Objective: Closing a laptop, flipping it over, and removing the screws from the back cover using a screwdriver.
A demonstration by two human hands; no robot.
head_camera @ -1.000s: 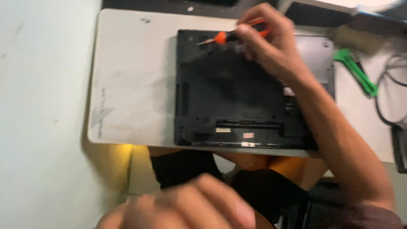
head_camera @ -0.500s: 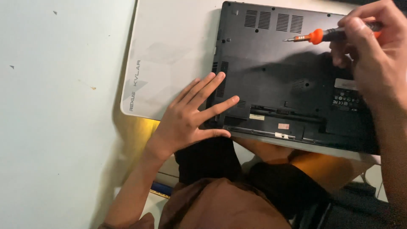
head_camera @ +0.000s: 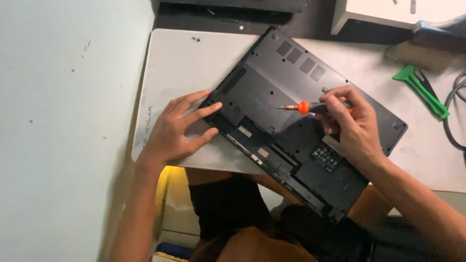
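On the pale mat [head_camera: 194, 63], left hand [head_camera: 177, 130] splayed flat steadies the laptop [head_camera: 301, 121]; right hand [head_camera: 352, 123] grips a screwdriver [head_camera: 310, 107].

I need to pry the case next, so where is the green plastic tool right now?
In the head view the green pry tool lies at the far right on the work mat, beyond the upturned laptop and the right hand, beside a dark cable.

so the desk [head_camera: 204, 14] is dark, with a pale work mat [head_camera: 184, 63] on it, green pry tool [head_camera: 420, 90] and black cable [head_camera: 454, 121] off the mat's right end
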